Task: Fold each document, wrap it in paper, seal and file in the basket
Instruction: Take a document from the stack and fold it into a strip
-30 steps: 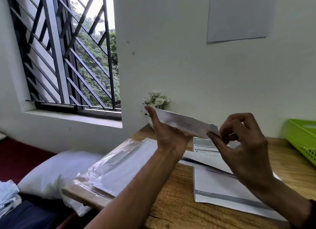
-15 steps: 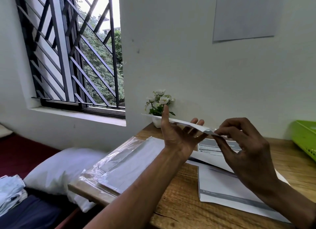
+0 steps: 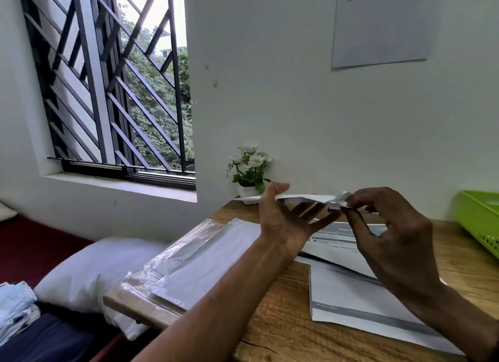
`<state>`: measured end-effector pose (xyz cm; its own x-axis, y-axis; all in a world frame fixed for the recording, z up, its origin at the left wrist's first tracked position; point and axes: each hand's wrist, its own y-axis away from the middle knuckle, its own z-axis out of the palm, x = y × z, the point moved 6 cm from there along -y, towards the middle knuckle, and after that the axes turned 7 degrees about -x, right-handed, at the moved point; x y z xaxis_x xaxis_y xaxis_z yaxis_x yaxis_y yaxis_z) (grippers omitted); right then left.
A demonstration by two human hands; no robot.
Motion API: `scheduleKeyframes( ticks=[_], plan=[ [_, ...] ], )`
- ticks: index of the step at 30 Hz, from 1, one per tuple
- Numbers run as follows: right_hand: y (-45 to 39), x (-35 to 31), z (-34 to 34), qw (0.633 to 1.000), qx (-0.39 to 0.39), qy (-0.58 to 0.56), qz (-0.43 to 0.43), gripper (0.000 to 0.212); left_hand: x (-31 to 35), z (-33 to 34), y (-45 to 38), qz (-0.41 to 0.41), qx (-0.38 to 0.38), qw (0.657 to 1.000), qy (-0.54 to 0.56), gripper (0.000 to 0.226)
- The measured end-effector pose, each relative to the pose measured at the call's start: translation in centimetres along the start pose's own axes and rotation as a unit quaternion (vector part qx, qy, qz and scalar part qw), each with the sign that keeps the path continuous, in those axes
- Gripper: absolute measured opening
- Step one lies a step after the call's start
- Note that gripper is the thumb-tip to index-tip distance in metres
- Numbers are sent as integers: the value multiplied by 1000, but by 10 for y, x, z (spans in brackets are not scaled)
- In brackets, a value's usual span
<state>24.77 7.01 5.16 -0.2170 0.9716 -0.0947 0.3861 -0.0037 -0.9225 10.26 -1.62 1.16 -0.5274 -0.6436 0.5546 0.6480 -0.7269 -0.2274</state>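
A folded white paper packet (image 3: 299,198) lies almost edge-on above the wooden desk (image 3: 283,315). My left hand (image 3: 286,218) holds it from below, palm up, with the thumb over its top and the fingers stretched out under it. My right hand (image 3: 388,226) pinches the packet's crumpled right end between thumb and fingertips. More printed documents (image 3: 359,305) lie flat on the desk beneath my hands. The green basket (image 3: 478,224) stands at the far right edge of the view, partly cut off.
A stack of paper in clear plastic wrap (image 3: 194,264) sits at the desk's left corner. A small potted white flower (image 3: 249,169) stands against the wall. A white pillow (image 3: 89,269) lies left of the desk, below the barred window (image 3: 113,86).
The packet has tilted from showing its face to lying nearly flat and edge-on. My left fingers have stretched out beneath it, and my right hand has shifted its pinch on the right end.
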Motion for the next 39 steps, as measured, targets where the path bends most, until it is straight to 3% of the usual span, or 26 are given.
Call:
scheduleKeyframes(
  ticks=[14,20,22,24,28,35,39],
  plan=[
    [4,-1,21,997,-71,16,-34,45,1,-9,-7,24,17,997,-65,22],
    [3,4,16,997,-44,57,-37,38,-5,-8,-7,1,2,995,-100,22],
    [4,3,15,997,-41,56,-39,34,-8,-5,-6,-9,7,995,-102,31],
    [4,0,17,996,-49,44,-56,27,-6,-6,-6,-1,27,995,-95,56],
    [9,-10,19,994,-68,14,-87,35,11,-16,-8,58,61,996,-23,98],
    [15,-13,34,986,-133,61,-79,57,16,-20,-6,75,87,993,-1,92],
    [20,-9,48,980,-159,95,-69,51,2,-9,-7,63,58,996,-32,92]
  ],
)
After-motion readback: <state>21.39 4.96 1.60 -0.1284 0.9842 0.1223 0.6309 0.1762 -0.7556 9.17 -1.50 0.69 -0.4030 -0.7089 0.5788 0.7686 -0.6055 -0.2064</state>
